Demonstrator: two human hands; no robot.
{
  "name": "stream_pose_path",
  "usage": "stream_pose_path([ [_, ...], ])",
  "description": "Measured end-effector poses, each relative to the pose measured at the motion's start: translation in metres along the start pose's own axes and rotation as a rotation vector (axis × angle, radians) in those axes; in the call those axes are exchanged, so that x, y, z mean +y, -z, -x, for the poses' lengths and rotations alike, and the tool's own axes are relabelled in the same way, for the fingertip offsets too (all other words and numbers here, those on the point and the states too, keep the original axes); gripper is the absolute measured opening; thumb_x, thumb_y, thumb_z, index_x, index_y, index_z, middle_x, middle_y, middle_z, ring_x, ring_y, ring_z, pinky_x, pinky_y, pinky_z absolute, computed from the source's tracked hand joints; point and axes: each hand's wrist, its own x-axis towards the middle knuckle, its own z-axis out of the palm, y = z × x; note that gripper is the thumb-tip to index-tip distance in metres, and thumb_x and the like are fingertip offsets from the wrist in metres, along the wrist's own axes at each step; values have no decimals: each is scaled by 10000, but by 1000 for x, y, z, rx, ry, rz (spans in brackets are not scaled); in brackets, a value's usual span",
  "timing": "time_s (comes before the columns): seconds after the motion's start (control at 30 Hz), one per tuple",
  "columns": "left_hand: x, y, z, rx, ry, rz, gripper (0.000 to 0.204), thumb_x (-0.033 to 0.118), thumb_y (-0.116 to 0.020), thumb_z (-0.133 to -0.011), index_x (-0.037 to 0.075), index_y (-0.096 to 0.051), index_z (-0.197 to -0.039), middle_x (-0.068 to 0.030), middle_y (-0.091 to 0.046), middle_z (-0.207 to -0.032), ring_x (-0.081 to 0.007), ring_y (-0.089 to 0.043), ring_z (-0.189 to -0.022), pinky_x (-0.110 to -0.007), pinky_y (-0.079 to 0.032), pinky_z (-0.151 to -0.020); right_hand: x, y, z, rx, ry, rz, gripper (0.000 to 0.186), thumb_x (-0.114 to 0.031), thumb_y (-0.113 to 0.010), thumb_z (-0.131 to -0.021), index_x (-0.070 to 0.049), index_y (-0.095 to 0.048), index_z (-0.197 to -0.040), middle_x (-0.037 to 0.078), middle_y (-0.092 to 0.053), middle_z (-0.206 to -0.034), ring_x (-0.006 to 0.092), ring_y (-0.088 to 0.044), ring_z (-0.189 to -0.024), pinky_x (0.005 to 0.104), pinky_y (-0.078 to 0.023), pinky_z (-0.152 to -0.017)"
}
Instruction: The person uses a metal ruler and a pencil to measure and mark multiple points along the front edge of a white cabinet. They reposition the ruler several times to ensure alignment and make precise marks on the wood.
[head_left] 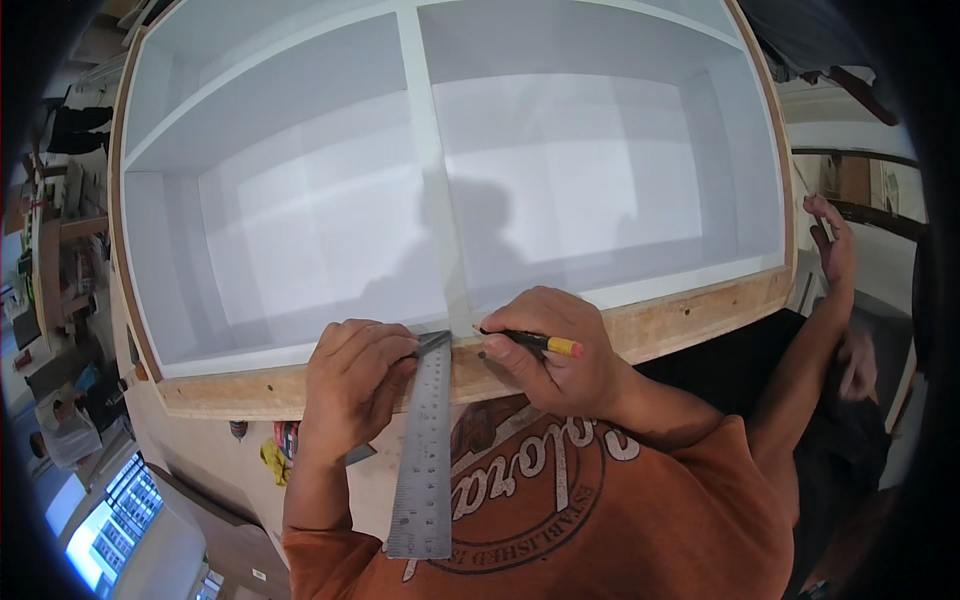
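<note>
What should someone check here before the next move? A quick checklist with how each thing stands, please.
1. Left hand holding the metal ruler at its dark head: ok.
2. Right hand gripping the pencil: ok, point facing the foot of the white divider.
3. Pencil point touching the surface: cannot tell.
4. Whole ruler resting on the wooden edge: not ok, its long end sticks out past it.
5. Ruler exactly square to that edge: cannot tell, the lens bends lines.

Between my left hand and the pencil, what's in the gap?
In the head view, the upper end of the metal ruler lies between the left hand and the pencil, then a short bare stretch of the cabinet's near edge.
</note>
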Motion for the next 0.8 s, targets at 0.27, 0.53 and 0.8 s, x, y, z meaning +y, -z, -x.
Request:
stream_pose_path([
  [0.27,-5,1,-1,-4,-35,-2,241,42,-771,-773,62,-680,-995,-63,-716,-977,-263,-652,-852,-378,-463,-719,-15,13,-36,-337,-416,-124,230,-203,-590,-1024,17,-648,-991,133,-662,-814,290,-629,-716,355,-493,-683],
  [0.53,-10,1,-1,-22,-58,-7,259,73,-783,-769,68,-690,-1011,-53,-715,-979,-253,-655,-844,-369,-466,-705,-11,1,-58,-529,-470,-73,283,-264,-574,-1038,-1,-642,-957,144,-648,-795,310,-633,-718,397,-493,-693],
  [0.8,-11,1,-1,-16,-69,1,307,68,-777,-723,71,-690,-1018,-49,-717,-999,-247,-655,-851,-366,-459,-701,-10,4,-64,-562,-596,-131,303,-278,-589,-1035,5,-640,-939,143,-630,-710,310,-620,-649,384,-480,-635],
])
